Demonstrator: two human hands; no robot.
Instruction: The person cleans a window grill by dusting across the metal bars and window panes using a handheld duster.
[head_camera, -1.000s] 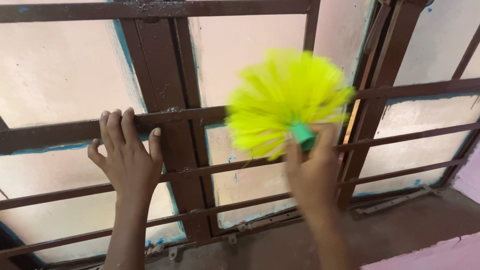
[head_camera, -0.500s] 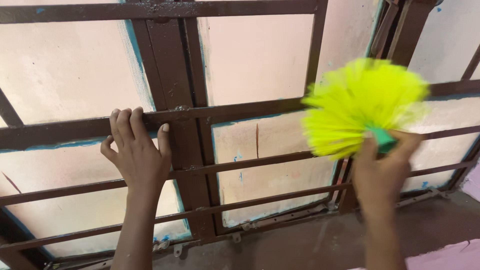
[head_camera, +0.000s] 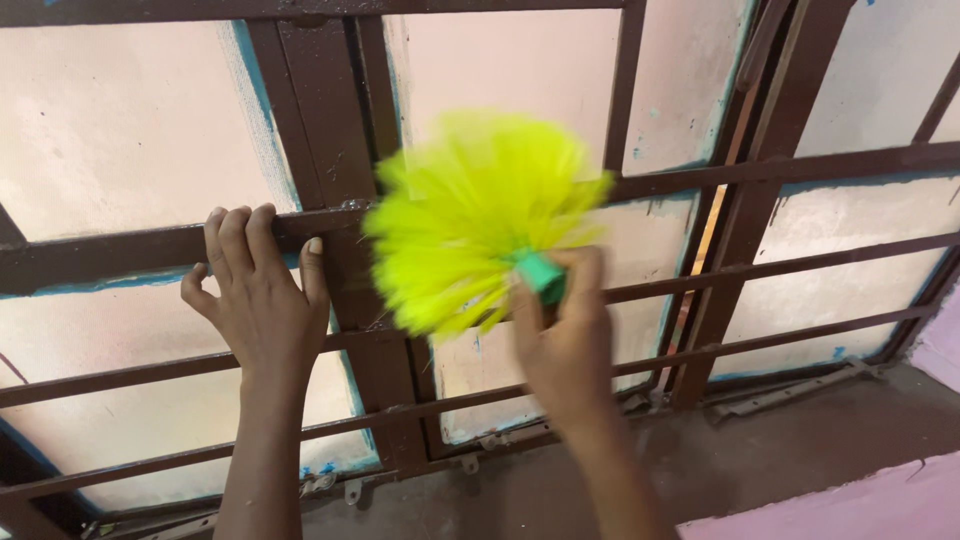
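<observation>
Sweeping the grille (head_camera: 700, 180) mid-dusting: right hand (head_camera: 562, 335) is clenching the duster (head_camera: 470, 220); left hand (head_camera: 258, 300) is curling fingers over a bar. Next stroke probably needs light bristle contact.

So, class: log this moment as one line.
left hand: grips window bar | right hand: holds yellow brush on grille

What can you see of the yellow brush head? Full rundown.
The brush is a round fan of thin neon-yellow bristles, plastic by the look, spreading from a short green collar. It is motion-blurred, so bristle detail is lost. The right hand grips the collar, bristles pointing up and left. It sits against the brown window bars, overlapping the vertical frame post; no handle beyond the collar shows.
</observation>
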